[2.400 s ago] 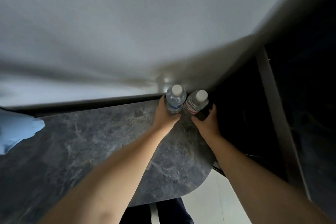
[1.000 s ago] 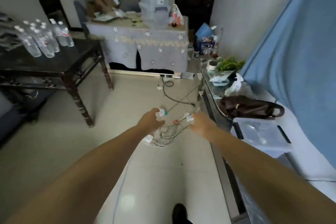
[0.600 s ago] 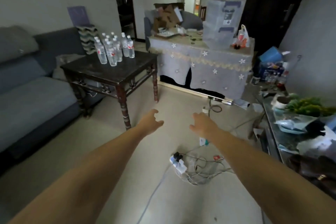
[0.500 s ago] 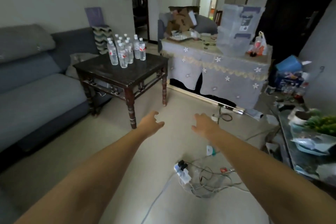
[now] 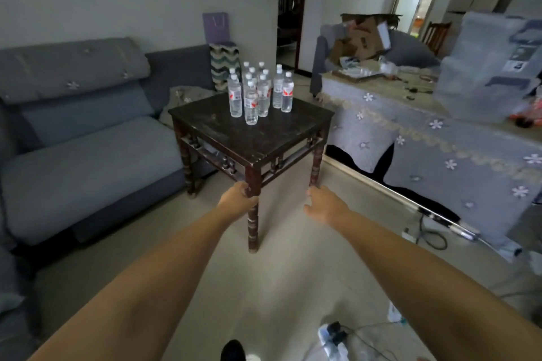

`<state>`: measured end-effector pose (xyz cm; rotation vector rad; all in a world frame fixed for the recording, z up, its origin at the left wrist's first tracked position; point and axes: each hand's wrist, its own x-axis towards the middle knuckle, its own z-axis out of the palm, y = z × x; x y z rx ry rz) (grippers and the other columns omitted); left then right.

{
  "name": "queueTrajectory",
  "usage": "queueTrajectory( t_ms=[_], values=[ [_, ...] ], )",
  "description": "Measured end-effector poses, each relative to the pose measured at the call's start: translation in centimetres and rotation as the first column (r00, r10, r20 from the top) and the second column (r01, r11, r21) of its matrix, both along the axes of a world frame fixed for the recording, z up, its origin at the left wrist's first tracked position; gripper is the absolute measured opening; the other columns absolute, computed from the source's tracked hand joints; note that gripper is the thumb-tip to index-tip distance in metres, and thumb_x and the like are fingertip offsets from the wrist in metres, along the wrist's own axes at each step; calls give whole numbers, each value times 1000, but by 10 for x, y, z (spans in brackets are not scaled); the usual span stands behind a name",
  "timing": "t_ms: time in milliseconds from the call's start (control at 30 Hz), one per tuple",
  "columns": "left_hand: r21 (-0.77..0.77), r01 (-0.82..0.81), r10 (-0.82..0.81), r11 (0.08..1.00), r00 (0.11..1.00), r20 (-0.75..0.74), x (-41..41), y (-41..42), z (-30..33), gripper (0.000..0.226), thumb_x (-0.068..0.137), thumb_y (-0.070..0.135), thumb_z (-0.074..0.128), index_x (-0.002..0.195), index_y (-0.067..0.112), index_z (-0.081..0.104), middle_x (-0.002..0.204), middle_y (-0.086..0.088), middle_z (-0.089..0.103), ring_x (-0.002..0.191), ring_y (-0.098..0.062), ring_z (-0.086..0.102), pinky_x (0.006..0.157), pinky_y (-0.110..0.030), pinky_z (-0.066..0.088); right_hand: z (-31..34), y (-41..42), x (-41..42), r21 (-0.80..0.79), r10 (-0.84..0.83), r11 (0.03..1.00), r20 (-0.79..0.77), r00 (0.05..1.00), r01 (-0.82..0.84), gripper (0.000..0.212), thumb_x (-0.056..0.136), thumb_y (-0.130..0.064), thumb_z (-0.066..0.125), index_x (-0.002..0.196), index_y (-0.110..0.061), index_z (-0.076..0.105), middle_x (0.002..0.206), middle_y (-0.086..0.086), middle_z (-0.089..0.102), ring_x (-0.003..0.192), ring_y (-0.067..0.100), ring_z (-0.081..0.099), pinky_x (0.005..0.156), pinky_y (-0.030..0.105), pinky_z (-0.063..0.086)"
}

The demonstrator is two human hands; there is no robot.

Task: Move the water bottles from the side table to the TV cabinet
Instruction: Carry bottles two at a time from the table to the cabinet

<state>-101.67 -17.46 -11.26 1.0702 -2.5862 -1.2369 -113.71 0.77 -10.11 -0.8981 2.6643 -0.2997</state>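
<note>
We face the side table (image 5: 252, 138), both arms out in front, nothing carried. Left hand (image 5: 238, 199) and right hand (image 5: 322, 204) hang loose and empty, fingers relaxed; the left overlaps the near table leg in view, but we cannot tell if it touches.

The bottles (image 5: 258, 94) stand upright in a tight cluster toward the far side of the tabletop, about ten of them, caps on, shoulders nearly touching. The TV cabinet is out of view.

Risks we judge from here:
- The cluster is dense. Reaching for a rear bottle past the front ones could knock neighbours over, and one might roll off the edge.
- The bottles look full and smooth; a one-handed grab at the neck could slip.
- Cables and a power strip (image 5: 331, 337) lie on the floor near our foot (image 5: 233, 350). Turning back with both hands full, we could trip there.
</note>
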Motion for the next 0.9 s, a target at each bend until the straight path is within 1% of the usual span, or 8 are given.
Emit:
queueTrajectory(
  t_ms=[100,233,367,433,600,700,833,900],
  values=[
    [-1,34,-34,999,999,-20,-50,-57,-2,48,84,29,64,126,11,53,122,-11,60,112,-28,58,98,-40,48,3,-58,-53,-2,-11,1000,10,1000,11,37,96,-25,50,128,-7,49,133,17,49,122,35,51,103,40,44],
    [-33,8,-10,999,998,-54,-107,-140,14,45,83,25,66,123,9,55,118,-11,64,110,-27,60,96,-34,48,17,-125,-114,-28,-27,999,1,1000,27,24,96,-24,49,114,-10,52,128,20,51,115,37,53,90,36,45],
    [-12,-34,33,999,994,-104,-155,-212,24,54,84,27,66,132,10,48,95,-3,63,87,-20,62,78,-27,47,23,-190,-162,-44,-22,999,10,1000,23,40,96,-26,49,132,-8,48,131,17,48,115,34,53,94,37,46],
    [-11,-33,32,999,994,-105,-172,-231,22,53,84,27,66,131,10,48,90,-2,61,84,-21,63,78,-28,48,21,-213,-177,-42,-18,999,24,1000,19,40,96,-26,49,132,-8,48,130,17,49,114,34,55,96,39,47],
    [-4,-59,59,998,996,-71,-224,-290,1,54,85,31,66,131,12,48,94,0,57,86,-18,58,80,-27,45,3,-287,-230,14,9,1000,80,997,-10,49,98,-29,49,142,-11,38,137,17,42,121,35,52,103,39,44],
    [-11,-101,99,995,992,-81,-265,-334,-4,55,85,31,65,133,12,46,90,1,56,85,-17,56,79,-25,42,-3,-342,-279,-14,26,1000,83,996,-25,50,97,-30,50,142,-11,38,138,16,42,123,34,51,104,39,43],
    [41,-170,173,985,982,-80,-311,-390,-7,57,86,30,65,136,12,43,112,-10,63,102,-24,62,90,-30,47,-10,-405,-340,-76,-12,997,167,986,25,54,95,-30,55,142,-10,39,140,15,44,126,31,50,101,36,42],
    [41,-196,199,980,977,-78,-337,-419,-7,58,86,29,65,136,11,43,110,-10,63,104,-25,62,91,-32,47,-14,-436,-372,-96,-26,994,195,981,46,54,93,-30,57,140,-9,42,138,14,49,123,29,53,97,34,45]
  ],
)
